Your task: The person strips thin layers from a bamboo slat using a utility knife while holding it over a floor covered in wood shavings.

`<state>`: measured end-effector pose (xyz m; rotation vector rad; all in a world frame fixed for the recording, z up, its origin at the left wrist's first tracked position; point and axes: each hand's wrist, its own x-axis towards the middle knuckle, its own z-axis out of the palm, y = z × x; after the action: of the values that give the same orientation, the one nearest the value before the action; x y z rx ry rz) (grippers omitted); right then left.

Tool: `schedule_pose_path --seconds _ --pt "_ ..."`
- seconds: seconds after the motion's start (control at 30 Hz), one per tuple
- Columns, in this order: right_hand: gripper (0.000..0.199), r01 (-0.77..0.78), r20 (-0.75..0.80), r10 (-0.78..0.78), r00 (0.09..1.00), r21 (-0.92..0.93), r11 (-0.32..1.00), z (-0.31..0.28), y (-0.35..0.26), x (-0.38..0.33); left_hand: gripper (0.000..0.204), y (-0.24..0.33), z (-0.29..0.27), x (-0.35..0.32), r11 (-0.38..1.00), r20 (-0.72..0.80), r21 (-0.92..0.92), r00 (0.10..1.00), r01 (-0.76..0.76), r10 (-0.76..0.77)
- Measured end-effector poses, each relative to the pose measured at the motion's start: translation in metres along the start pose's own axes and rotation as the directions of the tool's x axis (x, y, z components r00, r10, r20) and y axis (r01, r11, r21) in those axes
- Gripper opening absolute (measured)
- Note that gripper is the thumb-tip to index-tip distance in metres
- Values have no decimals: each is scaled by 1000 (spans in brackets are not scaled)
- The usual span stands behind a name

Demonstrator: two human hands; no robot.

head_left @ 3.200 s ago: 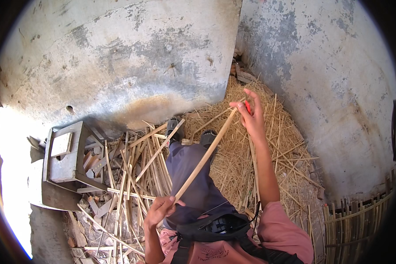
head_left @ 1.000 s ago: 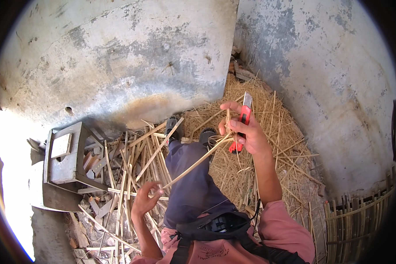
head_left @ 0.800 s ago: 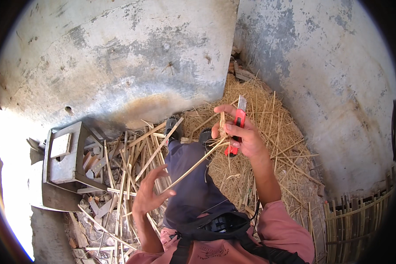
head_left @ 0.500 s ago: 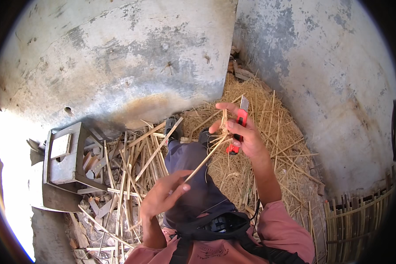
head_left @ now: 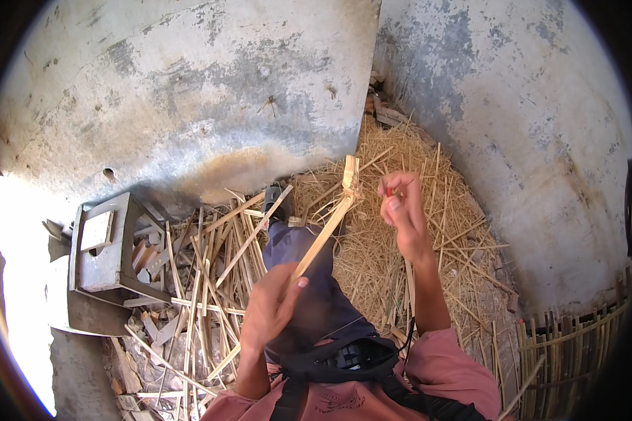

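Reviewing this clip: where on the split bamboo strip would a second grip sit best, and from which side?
Probably the bare middle of the bamboo strip, from the person's right. The left hand already grips its lower end, the top is split and frayed, and the right hand, with something red in it, sits just right of it.

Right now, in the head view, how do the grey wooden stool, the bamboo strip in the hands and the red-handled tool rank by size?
1. Grey wooden stool: biggest.
2. Bamboo strip: long but thin, held by the left hand.
3. Red-handled tool: smallest, mostly hidden in the right hand, so its true size is unsure.
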<state>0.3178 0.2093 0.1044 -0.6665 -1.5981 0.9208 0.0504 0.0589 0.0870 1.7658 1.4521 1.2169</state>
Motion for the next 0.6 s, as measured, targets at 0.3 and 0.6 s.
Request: schedule_pose_path --seconds 0.3,0.6 --pt "27 143 158 -96 983 -321 936 25 -28 -14 16 13 9 2 990 43 35 989 139 -140" --pt "30 78 288 43 957 -394 916 32 -25 -21 25 18 12 5 984 41 27 983 176 -177"
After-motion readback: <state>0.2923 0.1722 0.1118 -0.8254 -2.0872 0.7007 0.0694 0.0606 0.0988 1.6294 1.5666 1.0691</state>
